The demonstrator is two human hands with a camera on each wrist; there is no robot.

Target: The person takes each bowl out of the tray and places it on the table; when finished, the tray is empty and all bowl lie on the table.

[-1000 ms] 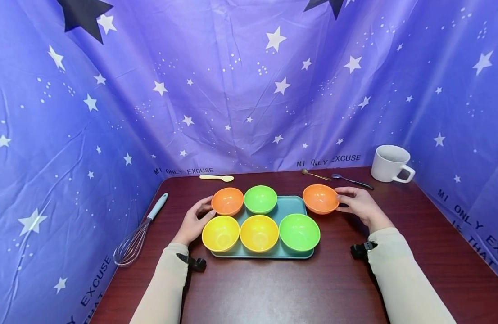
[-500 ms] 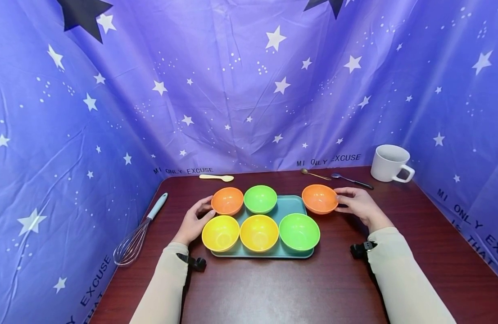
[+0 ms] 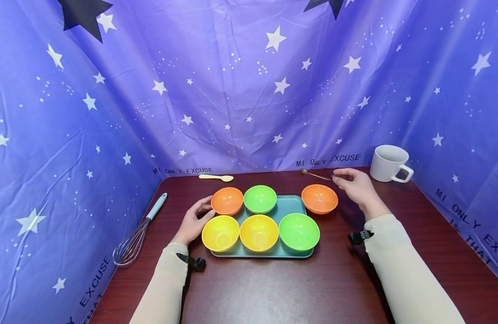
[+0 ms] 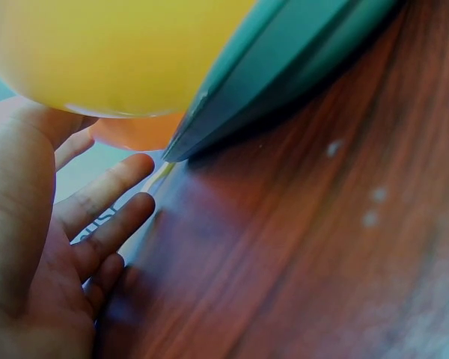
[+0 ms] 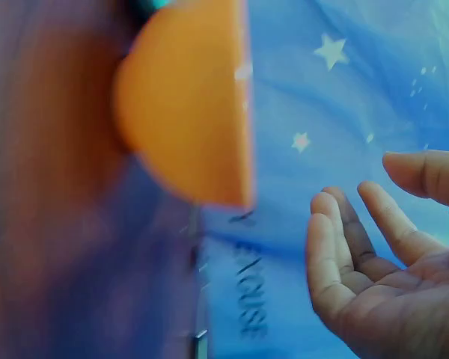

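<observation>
Whisk: The whisk (image 3: 140, 231) lies along the table's (image 3: 289, 292) left edge, dark wood between it and the left hand (image 3: 193, 221).
Left hand: Beside the tray's left end, palm inward, fingers loosely spread, gripping nothing; fingertips meet or nearly meet the left orange bowl (image 3: 227, 201).
Tray: Under two yellow bowls (image 3: 259, 233) and two green bowls (image 3: 299, 231), the tray (image 3: 291, 205) shows bare surface at far right; end bowls in the near row jut past its edges.
Right orange bowl: The right orange bowl (image 3: 319, 199) sits at the tray's far right corner; contact is unclear.
Right hand: Clear of that rim, the right hand (image 3: 358, 186) hovers, thumb and fingers parted, holding nothing.
Mug: The mug (image 3: 388, 163) stands near the back right corner.
</observation>
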